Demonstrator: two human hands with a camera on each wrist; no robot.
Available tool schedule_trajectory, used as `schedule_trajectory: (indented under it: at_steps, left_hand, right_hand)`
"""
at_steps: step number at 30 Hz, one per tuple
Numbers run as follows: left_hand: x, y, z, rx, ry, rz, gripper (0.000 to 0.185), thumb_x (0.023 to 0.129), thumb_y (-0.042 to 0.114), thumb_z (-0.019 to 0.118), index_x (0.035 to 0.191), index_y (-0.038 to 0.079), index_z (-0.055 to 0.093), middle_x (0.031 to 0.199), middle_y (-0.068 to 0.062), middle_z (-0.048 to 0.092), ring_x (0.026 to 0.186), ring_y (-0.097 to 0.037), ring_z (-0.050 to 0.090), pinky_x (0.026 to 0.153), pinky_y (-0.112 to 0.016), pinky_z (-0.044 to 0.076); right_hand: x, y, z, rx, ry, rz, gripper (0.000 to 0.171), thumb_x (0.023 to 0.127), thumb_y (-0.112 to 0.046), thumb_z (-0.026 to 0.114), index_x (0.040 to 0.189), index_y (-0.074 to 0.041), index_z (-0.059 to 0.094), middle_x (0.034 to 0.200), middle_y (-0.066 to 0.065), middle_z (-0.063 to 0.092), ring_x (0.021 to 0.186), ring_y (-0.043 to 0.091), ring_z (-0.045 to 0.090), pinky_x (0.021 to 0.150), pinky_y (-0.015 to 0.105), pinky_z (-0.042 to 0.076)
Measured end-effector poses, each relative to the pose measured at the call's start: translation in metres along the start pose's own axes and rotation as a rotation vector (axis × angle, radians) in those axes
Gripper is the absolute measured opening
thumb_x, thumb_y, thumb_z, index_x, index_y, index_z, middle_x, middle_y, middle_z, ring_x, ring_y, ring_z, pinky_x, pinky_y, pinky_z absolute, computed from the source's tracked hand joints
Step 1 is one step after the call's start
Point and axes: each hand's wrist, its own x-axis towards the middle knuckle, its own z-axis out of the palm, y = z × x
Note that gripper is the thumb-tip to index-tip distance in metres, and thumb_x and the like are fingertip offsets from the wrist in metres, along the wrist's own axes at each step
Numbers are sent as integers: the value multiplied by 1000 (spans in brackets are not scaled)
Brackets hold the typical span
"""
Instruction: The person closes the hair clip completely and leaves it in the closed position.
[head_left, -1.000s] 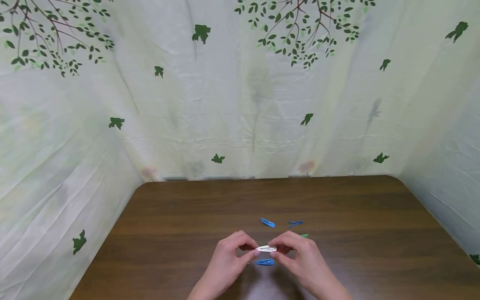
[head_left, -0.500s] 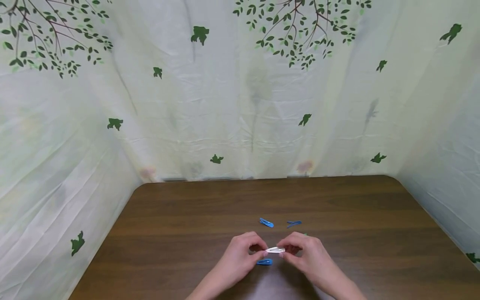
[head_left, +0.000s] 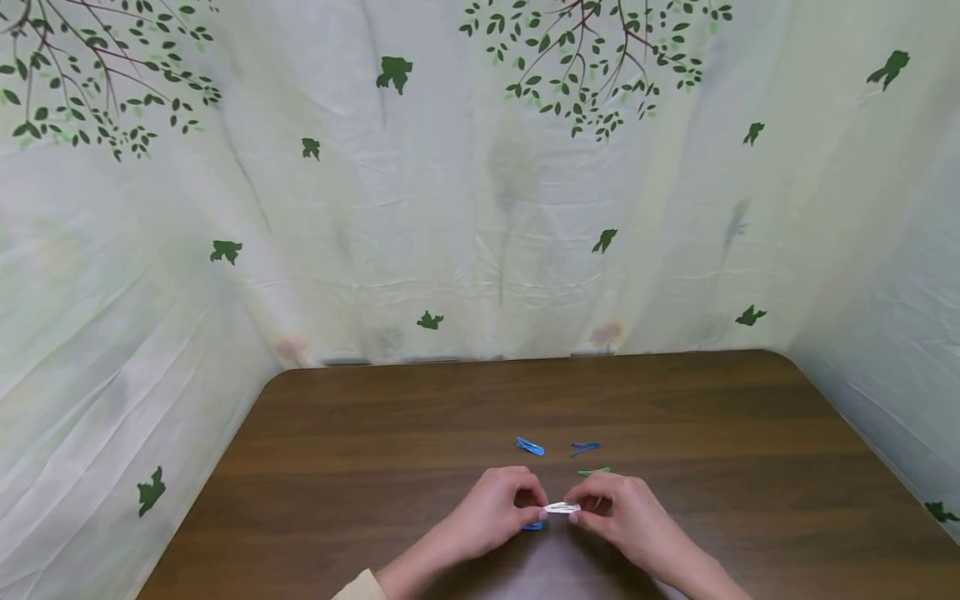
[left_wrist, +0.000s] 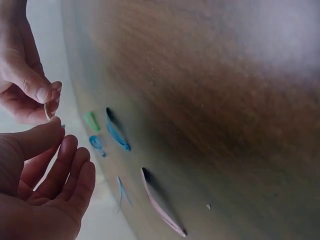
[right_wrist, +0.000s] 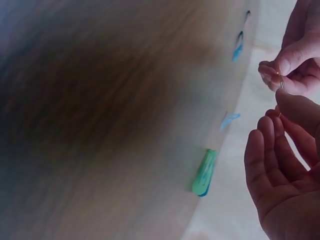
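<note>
Both our hands have drifted right and lower since earlier, left hand and right hand each pinching an end of the white snap hair clip, apparently mid-handling, while blue clips and a green clip lie untouched on the table.

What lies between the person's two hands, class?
In the head view, a white hair clip spans the gap, pinched by the left hand and right hand.

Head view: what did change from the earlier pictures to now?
Both hands, left hand and right hand, carried the white hair clip rightward and lower, now half covering the near blue clip. The grip and the far clips stayed unchanged.
</note>
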Motion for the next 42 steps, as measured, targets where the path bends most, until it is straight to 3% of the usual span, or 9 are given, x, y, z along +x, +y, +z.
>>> schedule_trajectory:
  at_steps: [16, 23, 29, 42]
  left_hand:
    - [18, -11, 11, 2, -113, -53, 11, 81, 10, 80, 76, 15, 72, 70, 18, 57, 67, 5, 51, 63, -15, 43]
    - [23, -14, 13, -9, -160, -69, 11, 78, 8, 82, 76, 14, 72, 68, 17, 57, 64, 5, 51, 61, -14, 43]
    - [25, -17, 16, 47, -191, -60, 11, 75, 11, 84, 74, 15, 74, 70, 15, 53, 65, 6, 48, 61, -13, 42]
    - [28, -15, 21, 117, -175, -38, 16, 72, 12, 85, 70, 18, 71, 67, 12, 52, 63, 5, 43, 60, -13, 39]
  right_hand:
    - [4, 20, -6, 38, -144, 176, 9, 83, -15, 79, 89, -20, 74, 76, -13, 64, 69, 3, 60, 63, 23, 49]
    - [5, 26, -6, 41, -194, 192, 8, 83, -14, 78, 87, -19, 74, 73, -14, 64, 68, 3, 59, 62, 23, 48]
    - [6, 29, -6, 75, -223, 185, 9, 81, -13, 80, 87, -17, 73, 73, -12, 64, 67, 3, 59, 60, 23, 48]
    - [8, 36, -5, 28, -224, 165, 12, 78, -12, 82, 84, -17, 72, 71, -14, 59, 64, 1, 55, 57, 23, 47]
